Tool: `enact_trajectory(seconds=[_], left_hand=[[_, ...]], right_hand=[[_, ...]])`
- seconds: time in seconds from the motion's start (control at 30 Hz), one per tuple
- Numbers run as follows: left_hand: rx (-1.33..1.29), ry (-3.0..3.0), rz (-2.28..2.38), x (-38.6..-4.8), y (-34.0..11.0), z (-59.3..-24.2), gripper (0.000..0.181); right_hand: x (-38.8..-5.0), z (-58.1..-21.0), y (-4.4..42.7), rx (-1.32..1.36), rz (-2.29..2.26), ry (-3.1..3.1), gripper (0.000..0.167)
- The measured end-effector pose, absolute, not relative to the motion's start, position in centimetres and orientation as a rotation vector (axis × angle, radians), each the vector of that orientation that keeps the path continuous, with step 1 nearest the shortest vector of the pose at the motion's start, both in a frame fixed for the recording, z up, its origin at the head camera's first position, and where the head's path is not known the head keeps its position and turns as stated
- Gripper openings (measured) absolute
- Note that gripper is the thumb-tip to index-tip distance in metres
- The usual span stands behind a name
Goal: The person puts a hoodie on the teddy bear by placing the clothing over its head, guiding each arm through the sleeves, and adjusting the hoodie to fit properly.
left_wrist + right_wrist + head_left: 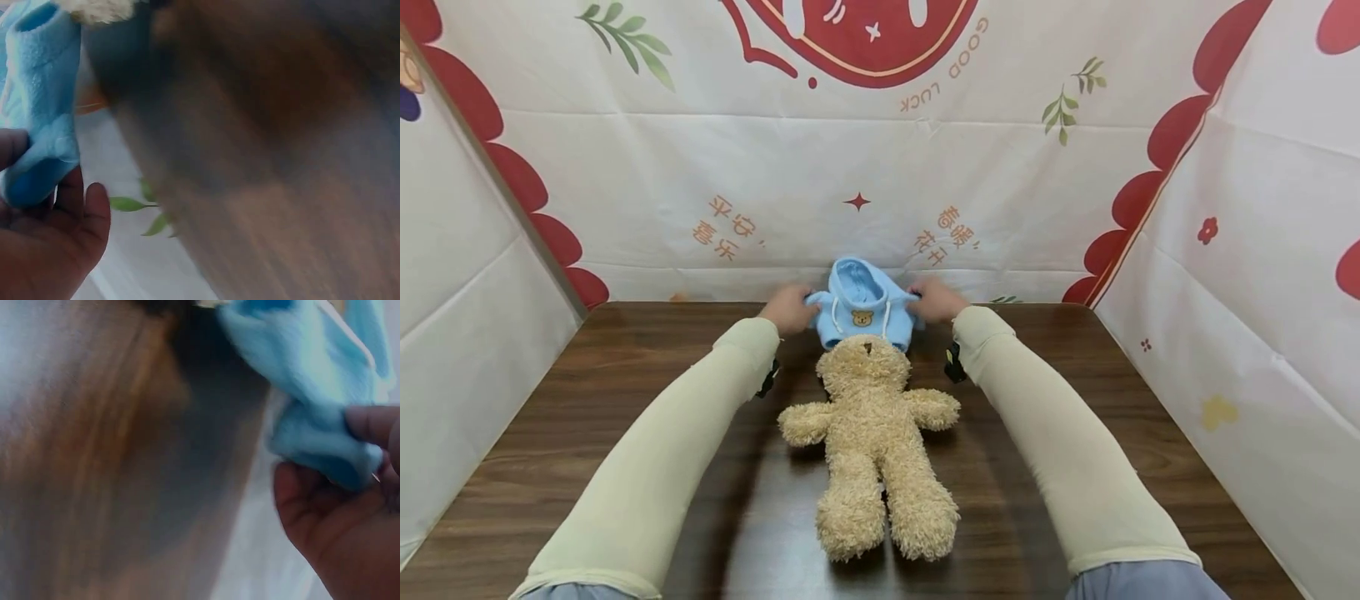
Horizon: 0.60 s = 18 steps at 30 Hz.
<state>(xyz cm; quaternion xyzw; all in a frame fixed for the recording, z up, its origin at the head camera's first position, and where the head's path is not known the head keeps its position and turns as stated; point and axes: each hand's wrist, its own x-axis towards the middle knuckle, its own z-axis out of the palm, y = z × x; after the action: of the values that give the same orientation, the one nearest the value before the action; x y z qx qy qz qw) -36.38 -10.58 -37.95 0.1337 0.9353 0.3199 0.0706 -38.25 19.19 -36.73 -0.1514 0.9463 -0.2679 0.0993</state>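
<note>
A small light-blue hoodie (874,321) with white drawstrings and a bear patch is stretched between my two hands at the table's far edge. My left hand (790,309) pinches one sleeve; in the left wrist view the thumb presses on the blue cloth (47,94). The other sleeve is pinched by my right hand (937,301), and the right wrist view shows thumb and fingers on that cuff (331,453). Just below the hoodie a curly tan teddy bear (872,425) lies on its back, legs toward me. The hoodie's hem meets the top of its head, which is partly hidden.
The dark wooden table (625,400) carries the bear. A white printed cloth (820,158) with red and green patterns rises behind the far edge, and similar cloth walls (1247,275) stand at both sides.
</note>
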Motion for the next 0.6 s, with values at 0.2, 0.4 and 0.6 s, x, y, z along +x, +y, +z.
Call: enact_trajectory(seconds=[0.2,0.4,0.6], left_hand=[[0.389,2.741,0.795,-35.9,-10.7,-39.1,0.055],[0.664,2.846,0.789,-34.7,-10.4,-38.7,0.038],[0.941,2.795,0.517,-34.2,-9.8,-39.5,0.016]], right_hand=[[-38.7,-39.2,19.9,-0.46,-0.686,2.733,0.031],[-36.7,-38.0,19.0,-0.684,-0.772,2.867,0.026],[-35.4,-38.5,18.4,-0.894,-0.633,2.671,0.016]])
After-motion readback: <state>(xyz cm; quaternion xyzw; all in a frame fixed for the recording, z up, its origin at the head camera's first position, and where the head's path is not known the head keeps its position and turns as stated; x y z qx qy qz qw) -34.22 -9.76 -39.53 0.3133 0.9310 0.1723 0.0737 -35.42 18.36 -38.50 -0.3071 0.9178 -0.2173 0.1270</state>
